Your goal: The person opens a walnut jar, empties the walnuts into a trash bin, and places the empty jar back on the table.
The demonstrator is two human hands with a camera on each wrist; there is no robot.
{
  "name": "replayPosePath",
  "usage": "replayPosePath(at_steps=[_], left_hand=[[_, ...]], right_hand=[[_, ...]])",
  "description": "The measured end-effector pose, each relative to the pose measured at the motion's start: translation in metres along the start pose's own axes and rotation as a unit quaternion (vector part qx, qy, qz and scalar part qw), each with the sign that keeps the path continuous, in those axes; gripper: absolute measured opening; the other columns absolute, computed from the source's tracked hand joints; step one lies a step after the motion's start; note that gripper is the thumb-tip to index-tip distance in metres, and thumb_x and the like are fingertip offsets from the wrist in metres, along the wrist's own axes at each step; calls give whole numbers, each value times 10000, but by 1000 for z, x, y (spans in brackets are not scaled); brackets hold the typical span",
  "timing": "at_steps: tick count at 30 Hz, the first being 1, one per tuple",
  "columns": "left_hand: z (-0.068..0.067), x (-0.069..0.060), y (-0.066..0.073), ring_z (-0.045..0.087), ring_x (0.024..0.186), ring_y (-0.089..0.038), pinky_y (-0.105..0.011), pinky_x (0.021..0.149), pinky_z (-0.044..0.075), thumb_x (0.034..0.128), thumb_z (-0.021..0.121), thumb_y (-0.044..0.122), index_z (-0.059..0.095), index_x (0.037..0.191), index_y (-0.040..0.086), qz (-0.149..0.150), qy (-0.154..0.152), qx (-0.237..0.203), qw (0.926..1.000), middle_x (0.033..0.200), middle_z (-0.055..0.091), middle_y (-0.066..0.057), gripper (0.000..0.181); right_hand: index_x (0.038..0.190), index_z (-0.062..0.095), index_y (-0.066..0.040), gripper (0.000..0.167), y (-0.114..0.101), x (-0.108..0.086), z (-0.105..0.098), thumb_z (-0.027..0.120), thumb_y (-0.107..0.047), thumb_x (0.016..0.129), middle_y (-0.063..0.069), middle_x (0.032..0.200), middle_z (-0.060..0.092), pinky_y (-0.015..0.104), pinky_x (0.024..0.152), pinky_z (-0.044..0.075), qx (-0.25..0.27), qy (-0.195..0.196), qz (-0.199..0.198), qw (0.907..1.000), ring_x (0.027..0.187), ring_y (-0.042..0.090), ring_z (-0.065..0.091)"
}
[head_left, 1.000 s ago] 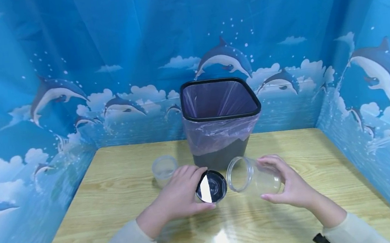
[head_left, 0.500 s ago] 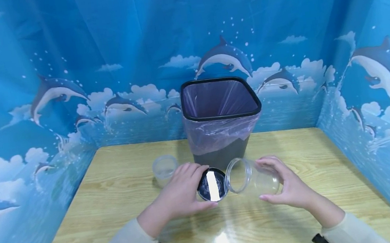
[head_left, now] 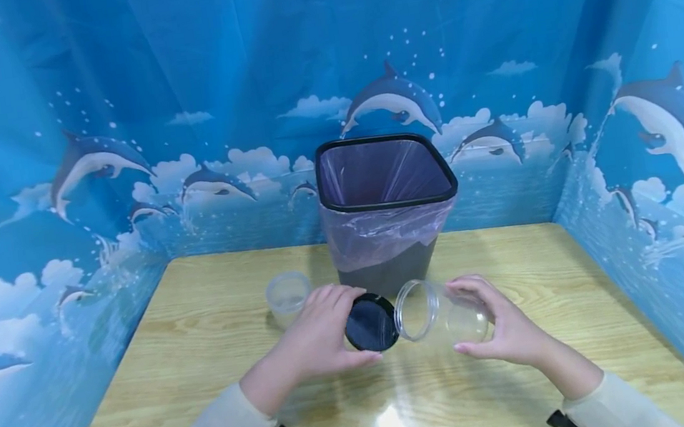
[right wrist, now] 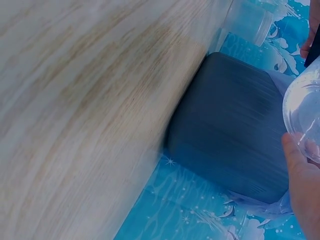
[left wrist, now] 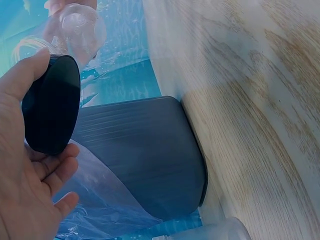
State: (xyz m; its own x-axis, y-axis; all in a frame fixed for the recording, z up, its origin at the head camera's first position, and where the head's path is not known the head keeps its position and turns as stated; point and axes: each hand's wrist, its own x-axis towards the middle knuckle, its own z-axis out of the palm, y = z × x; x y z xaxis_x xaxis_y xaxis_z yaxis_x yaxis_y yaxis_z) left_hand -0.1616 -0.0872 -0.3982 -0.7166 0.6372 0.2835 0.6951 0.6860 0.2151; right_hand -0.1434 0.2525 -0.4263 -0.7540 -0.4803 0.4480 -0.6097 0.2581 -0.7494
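Note:
My left hand (head_left: 313, 340) grips a round black lid (head_left: 371, 323) by its edge, thumb on one side and fingers on the other, as the left wrist view also shows. In my right hand (head_left: 506, 325) is a clear jar (head_left: 458, 310), held tilted on its side around its base end. Its open mouth faces left toward the lid, and the two rims look very close; whether they touch I cannot tell. The right wrist view catches only the jar's base (right wrist: 305, 107) and part of the hand.
Behind the hands stands a dark grey trash can (head_left: 389, 272) lined with a purple bag (head_left: 383, 230). A translucent plastic cup (head_left: 289, 296) sits on the wooden table (head_left: 201, 326), left of the can. Blue dolphin-print curtains (head_left: 204, 102) enclose the table's back and sides.
The lid has turned, so its bright reflection has gone and its face looks dark. The jar has shifted slightly left, bringing its mouth closer to the lid.

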Motion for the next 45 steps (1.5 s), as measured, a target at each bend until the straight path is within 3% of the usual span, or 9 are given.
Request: replayPosePath(at_steps=[16, 23, 29, 35, 40, 45], left_hand=[[1, 3, 2, 473, 1320, -187, -456, 1186, 224, 729, 740, 717, 461, 1450, 99, 107, 205, -100, 9997, 1410, 548, -32, 989], [1, 4, 4, 470, 1325, -173, -462, 1183, 231, 724, 763, 690, 463, 1451, 106, 267, 500, -236, 9981, 1415, 547, -25, 979], [0, 6, 7, 472, 1317, -175, -480, 1181, 228, 731, 764, 677, 469, 1437, 108, 389, 602, -296, 9970, 1402, 551, -21, 953], [0, 8, 10, 474, 1313, -169, -492, 1181, 223, 730, 772, 666, 479, 1430, 113, 500, 709, -380, 9955, 1397, 553, -15, 939], [3, 10, 13, 463, 1324, -164, -480, 1194, 184, 721, 786, 654, 479, 1436, 117, 545, 758, -516, 9943, 1411, 545, -12, 946], [4, 12, 15, 451, 1335, -162, -465, 1201, 162, 723, 781, 663, 476, 1442, 121, 557, 724, -519, 9945, 1420, 538, -11, 951]], right_hand=[[1445, 417, -45, 920, 1, 1, 3, 905, -5, 666, 261, 1382, 436, 227, 1090, 362, -13, -102, 204, 9997, 1308, 284, 483], [1445, 418, -48, 910, 1, 1, 6, 906, -32, 677, 154, 1398, 458, 241, 1090, 367, 4, -198, 273, 9994, 1308, 176, 496], [1444, 422, -55, 894, 0, 2, 8, 900, -34, 689, 214, 1386, 453, 232, 1089, 366, 11, -232, 193, 9995, 1306, 210, 501], [1447, 424, -68, 892, -1, 3, 9, 902, -50, 694, 209, 1396, 451, 230, 1087, 367, 8, -258, 252, 9994, 1317, 109, 483], [1448, 423, -55, 900, 0, 3, 10, 905, -51, 688, 233, 1394, 447, 234, 1087, 368, 2, -289, 208, 9994, 1313, 107, 483], [1447, 428, -75, 904, 1, 3, 12, 914, -72, 685, 150, 1402, 463, 241, 1088, 371, -31, -287, 313, 9991, 1304, 101, 484]])
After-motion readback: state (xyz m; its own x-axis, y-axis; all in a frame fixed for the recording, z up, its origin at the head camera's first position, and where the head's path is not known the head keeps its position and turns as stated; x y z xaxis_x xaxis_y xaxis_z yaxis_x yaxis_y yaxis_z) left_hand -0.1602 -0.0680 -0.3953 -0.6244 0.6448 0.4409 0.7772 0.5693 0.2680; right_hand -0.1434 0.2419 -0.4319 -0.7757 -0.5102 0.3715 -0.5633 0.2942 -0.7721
